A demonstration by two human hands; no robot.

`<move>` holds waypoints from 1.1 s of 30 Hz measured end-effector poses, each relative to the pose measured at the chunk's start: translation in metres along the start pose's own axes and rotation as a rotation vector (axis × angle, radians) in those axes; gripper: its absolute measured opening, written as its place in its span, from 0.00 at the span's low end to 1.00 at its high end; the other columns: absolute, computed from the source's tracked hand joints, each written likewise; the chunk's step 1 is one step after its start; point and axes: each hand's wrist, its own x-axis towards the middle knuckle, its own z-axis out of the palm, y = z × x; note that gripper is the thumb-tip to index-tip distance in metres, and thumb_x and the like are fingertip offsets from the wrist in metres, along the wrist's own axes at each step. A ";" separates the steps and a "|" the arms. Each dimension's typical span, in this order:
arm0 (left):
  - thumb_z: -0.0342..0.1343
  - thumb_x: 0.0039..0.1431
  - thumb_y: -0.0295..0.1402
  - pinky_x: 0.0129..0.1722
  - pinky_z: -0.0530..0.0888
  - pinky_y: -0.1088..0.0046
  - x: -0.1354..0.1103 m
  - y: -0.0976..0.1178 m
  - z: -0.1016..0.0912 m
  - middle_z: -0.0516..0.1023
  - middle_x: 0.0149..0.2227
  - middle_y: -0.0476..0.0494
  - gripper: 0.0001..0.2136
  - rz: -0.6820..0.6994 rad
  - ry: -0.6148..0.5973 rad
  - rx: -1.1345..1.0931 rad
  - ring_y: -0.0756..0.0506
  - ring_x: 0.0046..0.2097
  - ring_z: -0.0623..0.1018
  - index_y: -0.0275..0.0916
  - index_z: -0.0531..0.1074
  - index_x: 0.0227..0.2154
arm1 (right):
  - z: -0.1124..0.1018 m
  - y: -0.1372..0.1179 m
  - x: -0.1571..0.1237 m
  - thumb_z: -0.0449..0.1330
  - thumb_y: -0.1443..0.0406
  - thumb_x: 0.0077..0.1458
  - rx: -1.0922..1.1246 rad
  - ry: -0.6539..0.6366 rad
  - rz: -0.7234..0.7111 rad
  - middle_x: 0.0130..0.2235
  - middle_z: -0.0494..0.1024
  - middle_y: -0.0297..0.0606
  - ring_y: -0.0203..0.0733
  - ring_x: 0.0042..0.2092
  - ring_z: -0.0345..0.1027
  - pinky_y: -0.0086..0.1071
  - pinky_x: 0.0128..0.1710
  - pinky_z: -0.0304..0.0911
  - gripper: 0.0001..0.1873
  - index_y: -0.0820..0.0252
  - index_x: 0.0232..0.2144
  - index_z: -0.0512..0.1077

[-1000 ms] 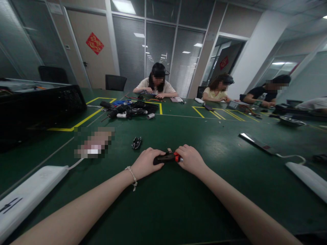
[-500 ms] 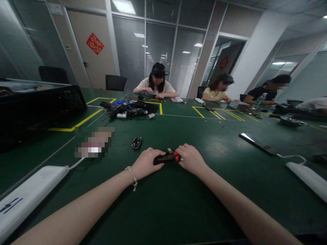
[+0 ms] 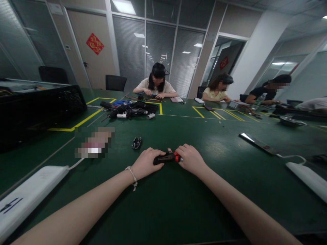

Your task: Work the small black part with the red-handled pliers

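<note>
Pliers (image 3: 169, 157) with dark jaws and red grips lie across the middle of the table, their jaws pointing left. Around the red grips my right hand (image 3: 190, 159) is closed. My left hand (image 3: 147, 162), a pale string bracelet at its wrist, is closed on a small black part (image 3: 156, 160) at the jaw end; its exact kind does not show. A small pinkish piece (image 3: 169, 150) appears just behind the jaws. Up and left of my left hand, a small black and metallic part (image 3: 137, 143) rests on the green table (image 3: 163, 204).
A pile of black tools and cables (image 3: 130, 109) lies farther back. At left are a large black case (image 3: 43, 112), a blurred-out phone-like item and a white power bank (image 3: 33, 194). To the right, a phone (image 3: 258, 143) is cabled to another power bank (image 3: 306, 180). Several people sit across the table.
Both my hands and the pliers stay almost in the same place. Across the table, a person's hand has shifted slightly.
</note>
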 end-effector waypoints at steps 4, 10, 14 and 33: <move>0.54 0.50 0.35 0.43 0.65 0.66 0.000 0.001 -0.001 0.72 0.44 0.50 0.17 -0.007 -0.013 -0.012 0.44 0.43 0.68 0.45 0.65 0.45 | 0.000 -0.001 0.000 0.56 0.67 0.44 0.034 -0.016 0.027 0.33 0.71 0.38 0.38 0.34 0.59 0.30 0.32 0.53 0.08 0.61 0.31 0.68; 0.54 0.50 0.35 0.43 0.65 0.66 0.001 0.002 -0.002 0.71 0.44 0.50 0.17 -0.004 -0.021 -0.006 0.44 0.43 0.68 0.45 0.65 0.45 | -0.002 -0.002 0.000 0.55 0.68 0.45 0.012 -0.017 0.015 0.33 0.71 0.39 0.39 0.34 0.59 0.30 0.32 0.52 0.08 0.61 0.31 0.68; 0.54 0.50 0.34 0.43 0.65 0.66 0.000 0.002 -0.002 0.71 0.44 0.49 0.17 -0.009 -0.025 -0.006 0.44 0.43 0.68 0.45 0.65 0.45 | -0.001 -0.001 0.000 0.55 0.68 0.45 0.010 -0.013 0.010 0.34 0.71 0.40 0.39 0.35 0.59 0.31 0.33 0.53 0.08 0.61 0.31 0.68; 0.54 0.50 0.34 0.42 0.65 0.66 0.000 0.004 -0.003 0.71 0.44 0.49 0.17 -0.022 -0.036 -0.003 0.44 0.43 0.69 0.45 0.65 0.45 | -0.002 0.000 0.000 0.56 0.67 0.44 -0.038 0.003 -0.015 0.34 0.71 0.40 0.40 0.35 0.58 0.31 0.34 0.53 0.09 0.61 0.32 0.68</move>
